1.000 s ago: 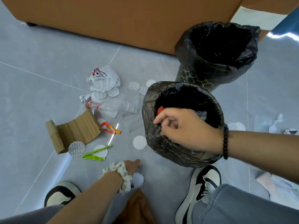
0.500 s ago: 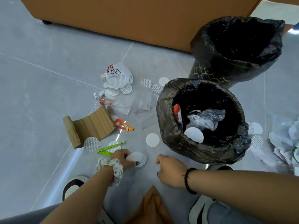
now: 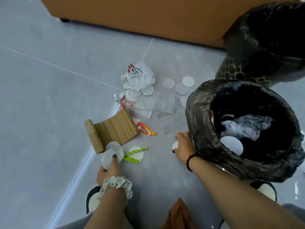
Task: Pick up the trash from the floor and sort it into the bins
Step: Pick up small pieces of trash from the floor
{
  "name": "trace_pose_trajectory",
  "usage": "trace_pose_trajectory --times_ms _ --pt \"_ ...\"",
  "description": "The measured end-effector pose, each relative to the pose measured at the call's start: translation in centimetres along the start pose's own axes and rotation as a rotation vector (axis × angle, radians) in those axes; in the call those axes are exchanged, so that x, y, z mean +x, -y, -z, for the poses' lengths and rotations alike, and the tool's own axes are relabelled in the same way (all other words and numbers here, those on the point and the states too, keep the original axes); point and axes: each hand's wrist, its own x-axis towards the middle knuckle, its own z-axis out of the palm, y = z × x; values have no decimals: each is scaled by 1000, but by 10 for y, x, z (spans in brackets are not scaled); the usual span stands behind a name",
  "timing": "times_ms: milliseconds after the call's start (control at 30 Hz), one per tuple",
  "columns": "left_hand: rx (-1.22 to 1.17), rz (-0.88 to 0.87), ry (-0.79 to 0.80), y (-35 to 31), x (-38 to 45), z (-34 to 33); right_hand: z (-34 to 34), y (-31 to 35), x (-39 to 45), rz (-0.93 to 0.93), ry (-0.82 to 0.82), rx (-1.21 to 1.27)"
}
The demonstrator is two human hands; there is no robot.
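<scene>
My left hand (image 3: 108, 170) pinches a small stack of round white seal discs (image 3: 107, 160) low over the floor, just in front of a folded cardboard piece (image 3: 113, 129). My right hand (image 3: 183, 145) is down on the floor against the near black-lined bin (image 3: 204, 146), its thumb and fingers curled round a white disc (image 3: 175, 145). That bin holds crumpled clear plastic (image 3: 244, 127) and a white disc (image 3: 232, 145). The far black-lined bin (image 3: 244, 66) stands behind it.
Around the cardboard lie a green strip (image 3: 133, 154) on a printed disc, an orange wrapper (image 3: 146, 130), clear plastic sheets (image 3: 163, 103), a white printed bag (image 3: 139, 76) and several more discs (image 3: 168, 83). A brown cabinet (image 3: 148, 17) closes the back. My shoes are below.
My right hand left the near bin, dropped to the floor and reached the white disc beside it. My left hand lifted discs and moved left towards the cardboard.
</scene>
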Motion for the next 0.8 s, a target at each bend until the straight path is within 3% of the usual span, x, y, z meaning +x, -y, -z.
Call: trace_pose_trajectory --times_ms 133,233,367,467,667,800 --pt "28 -89 -25 -3 12 -1 -1 -6 -1 -60 -63 -95" --pt "22 -135 24 -13 16 -7 -8 1 -5 2 -19 -152" --pt "56 -144 68 -23 23 -15 -22 34 -18 47 104 190" --pt "32 -112 102 -24 26 -15 -43 66 -22 90 133 312" --pt "-12 8 131 -16 21 -11 -76 93 -15 136 226 88" --pt "-121 112 58 -12 27 -5 -81 89 -18 78 121 47"
